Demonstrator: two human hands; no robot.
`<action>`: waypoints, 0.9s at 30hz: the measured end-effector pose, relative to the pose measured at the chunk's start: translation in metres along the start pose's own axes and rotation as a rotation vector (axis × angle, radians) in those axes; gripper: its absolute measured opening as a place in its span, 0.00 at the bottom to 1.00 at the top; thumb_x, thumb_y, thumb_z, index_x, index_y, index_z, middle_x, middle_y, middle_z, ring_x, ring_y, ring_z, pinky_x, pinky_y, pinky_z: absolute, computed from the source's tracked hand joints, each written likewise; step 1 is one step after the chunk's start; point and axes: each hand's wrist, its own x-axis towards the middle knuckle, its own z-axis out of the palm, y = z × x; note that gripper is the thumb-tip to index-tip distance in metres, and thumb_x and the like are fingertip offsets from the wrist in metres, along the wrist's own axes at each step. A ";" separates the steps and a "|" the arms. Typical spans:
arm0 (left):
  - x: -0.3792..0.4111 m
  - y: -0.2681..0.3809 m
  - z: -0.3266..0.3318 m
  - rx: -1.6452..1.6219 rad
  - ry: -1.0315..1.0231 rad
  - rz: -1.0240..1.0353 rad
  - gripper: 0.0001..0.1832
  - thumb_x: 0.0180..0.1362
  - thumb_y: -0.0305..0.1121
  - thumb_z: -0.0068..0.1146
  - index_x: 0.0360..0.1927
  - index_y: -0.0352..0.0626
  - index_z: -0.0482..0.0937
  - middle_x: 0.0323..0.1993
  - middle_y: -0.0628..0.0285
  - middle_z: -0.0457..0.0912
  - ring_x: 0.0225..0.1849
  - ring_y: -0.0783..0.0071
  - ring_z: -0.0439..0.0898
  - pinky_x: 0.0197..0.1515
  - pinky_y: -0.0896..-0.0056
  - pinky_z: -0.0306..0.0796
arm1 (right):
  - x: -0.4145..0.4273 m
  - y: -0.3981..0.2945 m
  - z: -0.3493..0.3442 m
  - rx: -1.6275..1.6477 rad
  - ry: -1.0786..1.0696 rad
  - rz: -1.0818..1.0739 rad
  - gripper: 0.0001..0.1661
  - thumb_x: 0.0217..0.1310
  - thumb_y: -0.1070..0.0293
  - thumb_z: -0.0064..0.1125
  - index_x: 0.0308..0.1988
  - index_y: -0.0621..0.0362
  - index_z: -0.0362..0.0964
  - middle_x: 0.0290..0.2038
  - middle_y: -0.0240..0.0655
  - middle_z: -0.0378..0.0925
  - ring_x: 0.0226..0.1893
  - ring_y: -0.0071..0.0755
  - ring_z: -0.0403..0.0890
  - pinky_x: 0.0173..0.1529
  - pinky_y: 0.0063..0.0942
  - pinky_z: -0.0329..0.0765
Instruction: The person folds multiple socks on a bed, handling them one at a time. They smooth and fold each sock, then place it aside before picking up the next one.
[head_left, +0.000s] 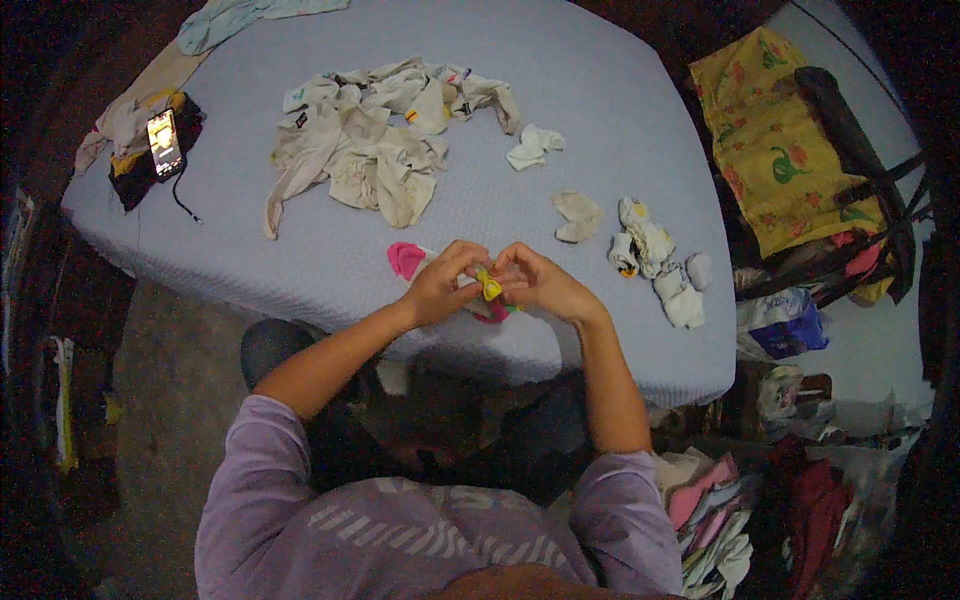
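Both of my hands meet at the near edge of the mattress, over a small pale sock with pink parts (406, 259). A yellow bow-shaped piece (490, 286) shows between the fingers and seems to belong to the sock. My left hand (444, 283) grips from the left, fingertips bent inward. From the right, my right hand (546, 283) pinches close to the bow. Fingers cover much of the sock, and some pink and green shows below them. Beyond my hands lies a loose pile of pale socks (375, 139).
Right of my hands are a single sock (577, 216) and several bundled socks (646, 238). A white sock (535, 146) lies farther back. At left, a lit phone (164, 142) with a cable rests on clothes. A yellow patterned cloth (780, 142) hangs beyond the mattress (247, 270).
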 end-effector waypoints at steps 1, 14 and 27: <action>-0.002 -0.006 0.000 0.023 -0.006 0.004 0.12 0.54 0.26 0.57 0.42 0.44 0.74 0.43 0.62 0.73 0.41 0.71 0.75 0.35 0.73 0.72 | -0.001 0.001 -0.001 -0.060 0.024 0.010 0.21 0.50 0.82 0.58 0.45 0.55 0.64 0.39 0.28 0.73 0.41 0.20 0.74 0.43 0.21 0.73; -0.006 -0.013 0.002 0.084 -0.014 0.049 0.13 0.55 0.22 0.50 0.45 0.43 0.75 0.43 0.59 0.73 0.39 0.65 0.75 0.40 0.67 0.71 | -0.007 0.012 -0.011 -0.442 0.084 -0.208 0.10 0.54 0.65 0.62 0.34 0.59 0.74 0.31 0.34 0.71 0.32 0.30 0.74 0.37 0.27 0.72; -0.018 0.020 0.006 0.302 0.003 0.158 0.06 0.50 0.30 0.60 0.33 0.45 0.77 0.34 0.60 0.73 0.36 0.61 0.74 0.37 0.65 0.70 | -0.023 -0.007 -0.017 -0.284 0.191 0.174 0.16 0.62 0.57 0.57 0.41 0.59 0.72 0.26 0.27 0.74 0.24 0.17 0.73 0.25 0.17 0.69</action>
